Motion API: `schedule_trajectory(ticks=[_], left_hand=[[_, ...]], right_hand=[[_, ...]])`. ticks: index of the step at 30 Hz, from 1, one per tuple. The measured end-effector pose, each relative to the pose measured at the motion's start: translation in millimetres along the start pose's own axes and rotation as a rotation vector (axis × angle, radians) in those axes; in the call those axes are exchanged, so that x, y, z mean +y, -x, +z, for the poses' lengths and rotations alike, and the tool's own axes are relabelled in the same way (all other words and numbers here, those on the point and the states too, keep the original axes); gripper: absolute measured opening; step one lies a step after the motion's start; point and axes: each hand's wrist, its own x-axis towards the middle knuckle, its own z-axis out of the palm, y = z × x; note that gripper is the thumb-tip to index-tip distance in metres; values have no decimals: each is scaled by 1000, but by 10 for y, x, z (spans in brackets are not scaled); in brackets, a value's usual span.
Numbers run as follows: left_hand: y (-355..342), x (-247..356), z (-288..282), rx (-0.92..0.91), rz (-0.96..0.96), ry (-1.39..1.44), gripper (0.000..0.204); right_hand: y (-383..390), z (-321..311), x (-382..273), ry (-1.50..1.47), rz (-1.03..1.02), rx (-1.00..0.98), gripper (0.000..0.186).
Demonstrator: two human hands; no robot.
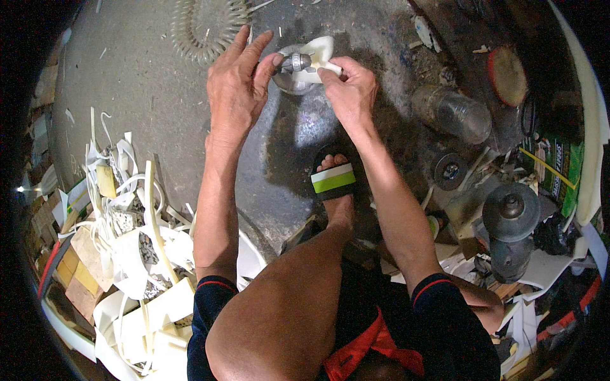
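Observation:
My left hand is raised over the floor, back up, fingers stretched and spread. Its thumb tip lies against or just beside a grey metal nozzle-like fitting with a ribbed collar; whether it touches cannot be made out. My right hand pinches the edge of a bent piece of white foam between thumb and fingers. The foam curves around the fitting's front end. Below both sits a round, clear cup-like part, mostly covered by the foam and fitting.
A coiled clear hose lies beyond my left hand. White foam scraps heap up at the left. On the right are a clear plastic jar, a dark disc, a dusty grey tool and a green box. My sandalled foot stands mid-floor.

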Motion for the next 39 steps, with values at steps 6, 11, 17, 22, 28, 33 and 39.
schedule_trajectory(ticks=[6, 11, 17, 22, 28, 33, 39], left_hand=[[2, 2, 8, 0, -12, 17, 36], [9, -10, 12, -1, -9, 5, 37], [12, -4, 16, -8, -31, 3, 38], [8, 8, 1, -8, -41, 29, 38], [8, 1, 1, -4, -36, 34, 38], [11, 1, 0, -25, -53, 29, 39], [6, 20, -10, -40, -64, 23, 38]], right_hand=[[33, 17, 49, -113, 18, -56, 22], [111, -18, 51, -62, -6, -68, 24], [148, -32, 128, -137, -19, -106, 27], [156, 54, 204, -69, -81, 1, 28], [182, 37, 175, -205, 12, -35, 31], [185, 14, 134, 33, -65, 33, 28], [181, -84, 145, 74, -6, 35, 26]])
